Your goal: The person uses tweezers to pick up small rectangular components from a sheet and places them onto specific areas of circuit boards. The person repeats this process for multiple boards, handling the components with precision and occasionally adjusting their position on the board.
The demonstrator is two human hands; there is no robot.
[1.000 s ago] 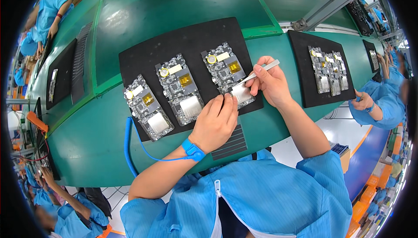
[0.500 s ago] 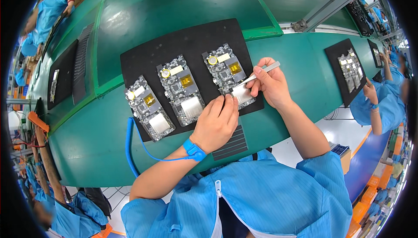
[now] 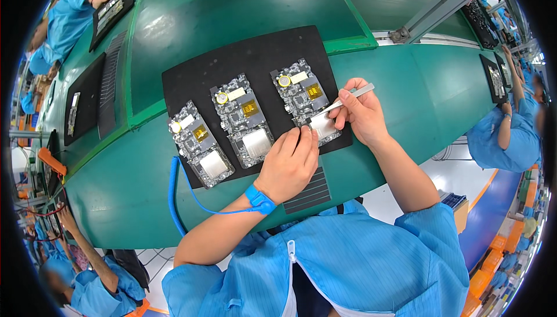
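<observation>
The right hand (image 3: 365,113) pinches tweezers (image 3: 364,90) over the rightmost circuit board (image 3: 300,93); the left hand (image 3: 288,163), half-curled, is at its lower-left edge, hold unclear.

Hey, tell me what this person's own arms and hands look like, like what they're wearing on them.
The left hand and right hand wear no gloves. A blue strap with a round blue button circles the left wrist, joined to a blue cord that is partly coiled. Nothing shows on the right wrist. Loose blue sleeves end near the elbows.
</observation>
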